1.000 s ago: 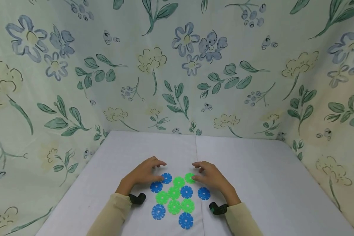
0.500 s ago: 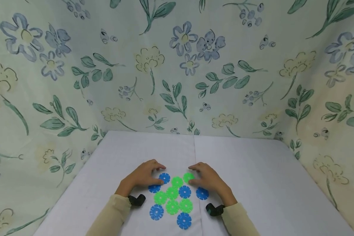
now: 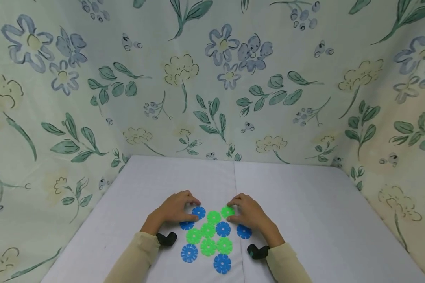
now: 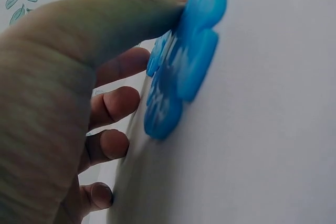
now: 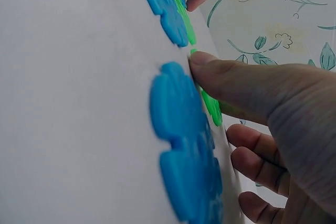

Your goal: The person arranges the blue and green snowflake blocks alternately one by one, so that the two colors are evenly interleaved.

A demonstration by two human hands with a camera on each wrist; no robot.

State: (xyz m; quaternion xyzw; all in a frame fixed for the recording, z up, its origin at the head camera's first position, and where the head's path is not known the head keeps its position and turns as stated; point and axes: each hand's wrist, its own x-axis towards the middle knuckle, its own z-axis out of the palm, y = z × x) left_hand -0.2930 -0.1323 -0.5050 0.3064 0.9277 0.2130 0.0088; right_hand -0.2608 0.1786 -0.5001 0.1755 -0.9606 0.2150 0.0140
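Observation:
Plastic snowflake building discs with notched rims lie flat on the white cloth. My left hand [image 3: 173,209] has thumb and index finger at opposite edges of a blue disc [image 3: 198,212] at the far left of the group. Its thumb partly covers a second blue disc [image 3: 187,225]. On the far right, my right hand [image 3: 251,213] holds a green disc [image 3: 228,212] between thumb and index finger. In the right wrist view the thumb overlaps that green disc [image 5: 212,107], and another blue disc [image 5: 181,108] lies nearer the camera.
Between the hands and toward me lie more discs, among them a green disc [image 3: 214,217], a blue disc [image 3: 223,229] and a front blue disc [image 3: 222,263]. White cloth [image 3: 304,212] covers the table. A floral curtain [image 3: 212,98] stands behind and at both sides.
Both hands' index fingers and thumbs have drawn in from a looser spread to the edges of the far blue and green discs. The discs keep their layout.

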